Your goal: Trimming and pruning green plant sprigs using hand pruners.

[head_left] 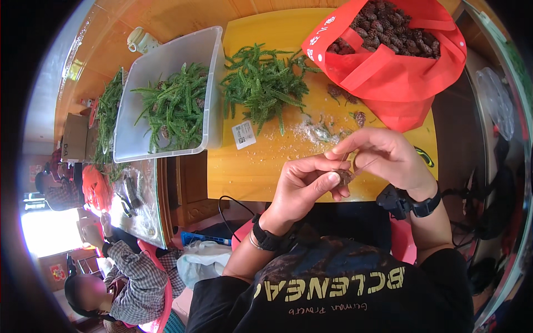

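Between the thumb and fingers of my left hand (302, 183) is a small brown pine cone (345, 177). My right hand (391, 158) is closed just beside it, pinching a thin wire (365, 166) that runs to the cone. Both hands are above the front part of the yellow table (250, 177). Beyond them lie a loose pine cone (360, 119), white flakes (316, 132) and bits of greenery. A heap of green artificial sprigs (266, 83) covers the table's far left.
A red bag (400, 83) full of pine cones (394, 33) stands at the back right. Left of the table, a clear plastic bin (214, 111) holds more sprigs. A yellow-and-black tool handle (425, 156) shows by my right wrist. Another person (136, 283) works at a glass-topped table, lower left.
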The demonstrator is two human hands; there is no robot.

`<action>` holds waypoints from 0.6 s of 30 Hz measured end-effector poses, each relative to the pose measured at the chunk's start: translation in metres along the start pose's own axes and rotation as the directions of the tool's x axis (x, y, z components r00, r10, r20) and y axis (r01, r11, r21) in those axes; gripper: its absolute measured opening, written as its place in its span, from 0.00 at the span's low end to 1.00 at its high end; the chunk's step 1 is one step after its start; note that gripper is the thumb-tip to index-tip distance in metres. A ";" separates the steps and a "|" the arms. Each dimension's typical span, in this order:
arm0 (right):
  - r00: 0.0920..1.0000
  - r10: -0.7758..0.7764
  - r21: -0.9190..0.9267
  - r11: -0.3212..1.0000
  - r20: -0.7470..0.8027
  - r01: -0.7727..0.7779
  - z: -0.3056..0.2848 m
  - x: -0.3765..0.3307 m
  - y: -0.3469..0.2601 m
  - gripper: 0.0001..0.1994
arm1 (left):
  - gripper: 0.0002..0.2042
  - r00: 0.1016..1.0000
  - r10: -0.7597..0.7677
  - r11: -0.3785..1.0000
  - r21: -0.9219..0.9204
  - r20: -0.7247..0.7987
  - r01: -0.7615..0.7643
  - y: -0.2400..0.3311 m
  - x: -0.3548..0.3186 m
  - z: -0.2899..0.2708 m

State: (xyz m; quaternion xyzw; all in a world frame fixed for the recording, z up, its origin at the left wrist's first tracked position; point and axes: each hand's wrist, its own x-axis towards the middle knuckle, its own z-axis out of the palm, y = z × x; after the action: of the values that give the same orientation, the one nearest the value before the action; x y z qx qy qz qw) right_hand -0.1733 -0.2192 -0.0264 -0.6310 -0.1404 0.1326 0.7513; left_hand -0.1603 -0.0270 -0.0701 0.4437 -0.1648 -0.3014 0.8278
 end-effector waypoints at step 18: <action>0.976 -0.216 0.050 0.975 0.019 0.215 0.001 0.003 0.020 0.07 | 0.09 0.999 -0.006 0.997 0.075 0.052 0.002 0.013 0.000 0.004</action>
State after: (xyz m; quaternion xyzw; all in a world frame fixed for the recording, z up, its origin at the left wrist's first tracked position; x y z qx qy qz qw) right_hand -0.1708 -0.2139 -0.0458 -0.5922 -0.2142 0.0614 0.7744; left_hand -0.1585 -0.0241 -0.0568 0.4665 -0.1966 -0.3081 0.8055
